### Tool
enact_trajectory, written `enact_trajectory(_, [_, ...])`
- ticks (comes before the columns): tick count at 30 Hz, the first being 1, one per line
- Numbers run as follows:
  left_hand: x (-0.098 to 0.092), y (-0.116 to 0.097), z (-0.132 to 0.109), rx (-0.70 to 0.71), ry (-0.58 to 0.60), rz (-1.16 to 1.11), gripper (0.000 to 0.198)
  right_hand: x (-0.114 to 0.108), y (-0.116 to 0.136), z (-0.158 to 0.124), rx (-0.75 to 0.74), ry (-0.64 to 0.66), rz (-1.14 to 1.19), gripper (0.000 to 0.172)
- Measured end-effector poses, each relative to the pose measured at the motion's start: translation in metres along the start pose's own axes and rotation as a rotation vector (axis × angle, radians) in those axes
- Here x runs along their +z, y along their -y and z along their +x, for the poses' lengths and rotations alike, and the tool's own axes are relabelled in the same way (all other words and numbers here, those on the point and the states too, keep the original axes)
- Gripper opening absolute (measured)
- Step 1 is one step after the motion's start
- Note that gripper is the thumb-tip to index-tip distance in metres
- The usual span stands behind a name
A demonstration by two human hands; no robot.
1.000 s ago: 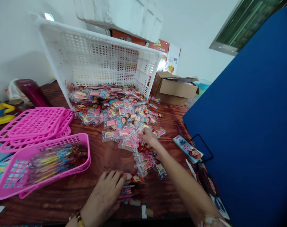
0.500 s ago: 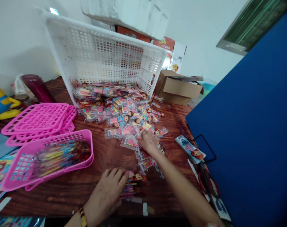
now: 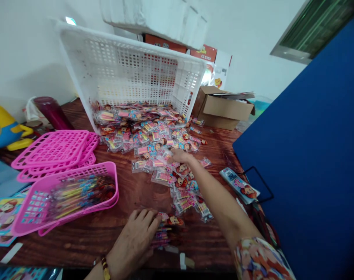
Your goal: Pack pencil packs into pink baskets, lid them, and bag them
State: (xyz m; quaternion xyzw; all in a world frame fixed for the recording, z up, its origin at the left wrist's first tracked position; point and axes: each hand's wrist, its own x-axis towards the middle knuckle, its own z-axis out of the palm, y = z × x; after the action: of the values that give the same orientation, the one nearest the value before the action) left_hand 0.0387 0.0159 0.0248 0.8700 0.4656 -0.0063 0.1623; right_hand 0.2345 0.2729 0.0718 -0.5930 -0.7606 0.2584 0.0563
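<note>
My left hand (image 3: 137,233), a bracelet on its wrist, is curled over the left end of a stack of small clear packets (image 3: 166,233) near the front edge of the table. My right hand (image 3: 179,155) reaches into the loose pile of similar packets (image 3: 147,126), which show cartoon heads and pink and yellow parts. Its fingertips are blurred among the packets, so their grip is unclear. More packets (image 3: 184,194) lie in a loose group beneath my right forearm. Part of the stack is hidden behind my left fingers.
A white crate (image 3: 133,46) lies tipped on its side, packets spilling from it. At left are a pink basket (image 3: 67,216) holding packets and several stacked pink baskets (image 3: 56,147). A cardboard box (image 3: 223,111) and a blue panel (image 3: 305,147) stand on the right.
My right hand has moved farther away, deeper into the pile, uncovering packets under the forearm. My left hand stays at the stack. The whole view has shifted slightly.
</note>
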Motion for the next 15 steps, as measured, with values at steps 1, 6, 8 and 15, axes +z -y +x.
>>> enact_trajectory(1, [0.0, 0.0, 0.0, 0.0, 0.002, 0.006, 0.071, 0.002, 0.002, 0.004, 0.016, 0.028, -0.041, 0.041])
enact_trajectory(6, [-0.004, -0.001, 0.0, 0.01, 0.019, 0.013, 0.073, 0.019, 0.009, -0.006, 0.015, 0.012, -0.236, 0.05])
enact_trajectory(8, [-0.006, -0.001, 0.0, 0.011, 0.022, -0.002, 0.073, 0.026, 0.01, -0.016, -0.024, -0.048, -0.283, 0.052])
enact_trajectory(15, [-0.009, -0.003, -0.001, 0.011, -0.003, -0.017, 0.071, 0.004, -0.013, -0.026, -0.033, -0.103, -0.277, 0.045])
